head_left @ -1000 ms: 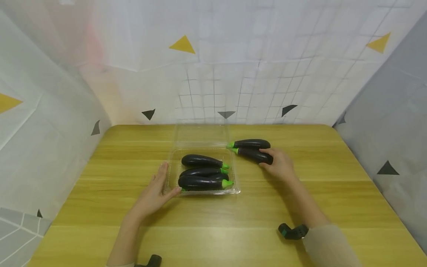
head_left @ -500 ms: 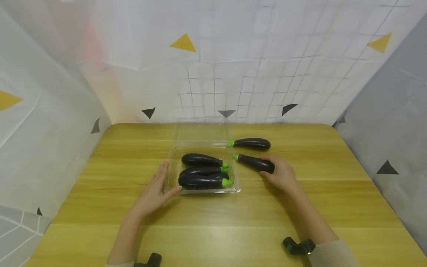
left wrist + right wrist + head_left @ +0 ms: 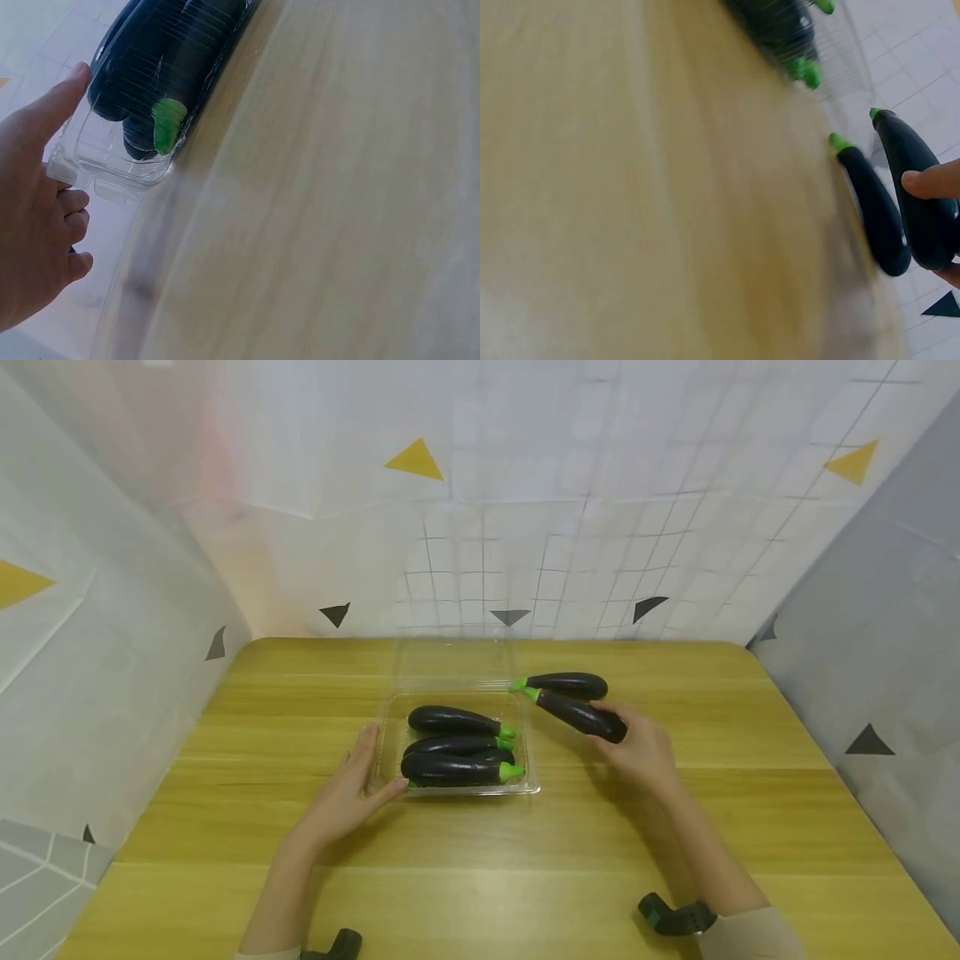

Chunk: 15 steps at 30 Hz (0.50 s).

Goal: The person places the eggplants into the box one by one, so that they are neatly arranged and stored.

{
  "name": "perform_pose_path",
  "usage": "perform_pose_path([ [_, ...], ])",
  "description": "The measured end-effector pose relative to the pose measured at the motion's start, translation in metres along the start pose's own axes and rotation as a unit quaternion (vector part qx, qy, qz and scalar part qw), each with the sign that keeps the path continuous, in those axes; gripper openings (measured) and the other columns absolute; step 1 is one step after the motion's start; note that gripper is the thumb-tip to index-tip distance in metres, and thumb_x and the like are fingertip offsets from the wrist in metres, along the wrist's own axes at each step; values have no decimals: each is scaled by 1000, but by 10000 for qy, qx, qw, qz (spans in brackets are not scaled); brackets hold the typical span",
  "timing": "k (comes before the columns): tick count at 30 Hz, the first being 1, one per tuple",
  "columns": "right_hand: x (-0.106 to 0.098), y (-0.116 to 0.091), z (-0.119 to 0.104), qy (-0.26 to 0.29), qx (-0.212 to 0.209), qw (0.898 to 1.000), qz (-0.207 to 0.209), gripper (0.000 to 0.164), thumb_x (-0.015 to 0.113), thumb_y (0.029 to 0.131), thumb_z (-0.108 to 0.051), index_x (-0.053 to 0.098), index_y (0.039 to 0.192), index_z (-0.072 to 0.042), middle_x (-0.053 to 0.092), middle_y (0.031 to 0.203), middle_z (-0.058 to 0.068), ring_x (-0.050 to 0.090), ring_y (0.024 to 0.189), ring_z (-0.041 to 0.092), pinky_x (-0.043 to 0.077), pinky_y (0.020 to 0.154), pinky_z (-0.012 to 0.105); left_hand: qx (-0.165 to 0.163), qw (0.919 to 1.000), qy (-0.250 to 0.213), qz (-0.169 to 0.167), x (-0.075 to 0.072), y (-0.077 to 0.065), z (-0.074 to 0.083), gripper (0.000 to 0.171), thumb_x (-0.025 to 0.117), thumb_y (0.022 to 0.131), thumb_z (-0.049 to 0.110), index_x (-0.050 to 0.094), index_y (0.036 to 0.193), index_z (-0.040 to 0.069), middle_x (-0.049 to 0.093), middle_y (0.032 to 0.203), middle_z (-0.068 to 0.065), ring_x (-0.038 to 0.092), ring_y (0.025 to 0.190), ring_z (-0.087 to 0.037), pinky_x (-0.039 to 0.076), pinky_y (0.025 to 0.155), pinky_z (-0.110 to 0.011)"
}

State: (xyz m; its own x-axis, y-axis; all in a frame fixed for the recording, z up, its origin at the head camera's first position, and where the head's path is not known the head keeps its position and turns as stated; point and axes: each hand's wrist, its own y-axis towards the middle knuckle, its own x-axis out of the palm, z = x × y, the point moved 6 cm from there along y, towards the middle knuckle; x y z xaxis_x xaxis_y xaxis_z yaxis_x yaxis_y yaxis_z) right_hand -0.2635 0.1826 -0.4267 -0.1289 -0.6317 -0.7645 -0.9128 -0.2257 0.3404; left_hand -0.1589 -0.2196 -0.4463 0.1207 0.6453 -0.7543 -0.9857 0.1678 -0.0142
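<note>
My right hand [image 3: 640, 750] grips a dark eggplant [image 3: 573, 712] by its thick end, its green stem pointing left. In the right wrist view, the thumb [image 3: 928, 182] presses on that eggplant's side. Just behind it a second eggplant [image 3: 570, 682] lies on the table. Several eggplants [image 3: 453, 720] lie in a clear plastic container [image 3: 531, 790], stems mostly to the right. At the container's left side rests my left hand [image 3: 341, 797], fingers extended along the side and thumb at the front corner. The left wrist view shows its thumb [image 3: 64, 94] against the clear wall.
The container's clear lid [image 3: 453, 660] stands open toward the back. Wood-grain table [image 3: 480, 877] surface extends in front and to both sides. A white patterned sheet [image 3: 480, 560] hangs behind the table, with more sheeting at left and right.
My right hand first drew the front eggplant toward me, away from the other one, then raised it with the stem end tilted up. The left hand and container stay in place.
</note>
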Motion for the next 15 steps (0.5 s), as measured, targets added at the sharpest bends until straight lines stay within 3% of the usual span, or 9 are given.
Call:
perform_pose_path([
  [9,-17,8,-34,364,-357,9977,447,50,85,72,-19,68,119,-14,67,113,15,67,88,32,52,67,42,-10,10000,-18,-7,0,0,-1,99,56,89,62,-5,155,21,-3,161,-8,4,145,-38,9,114,-58],
  [15,-16,10,-55,540,-504,9964,425,51,86,72,-19,69,119,-14,68,112,10,64,90,25,54,70,40,-8,10000,-14,-6,0,0,-1,99,56,89,62,-5,155,21,-2,161,-8,5,144,-41,10,113,-59],
])
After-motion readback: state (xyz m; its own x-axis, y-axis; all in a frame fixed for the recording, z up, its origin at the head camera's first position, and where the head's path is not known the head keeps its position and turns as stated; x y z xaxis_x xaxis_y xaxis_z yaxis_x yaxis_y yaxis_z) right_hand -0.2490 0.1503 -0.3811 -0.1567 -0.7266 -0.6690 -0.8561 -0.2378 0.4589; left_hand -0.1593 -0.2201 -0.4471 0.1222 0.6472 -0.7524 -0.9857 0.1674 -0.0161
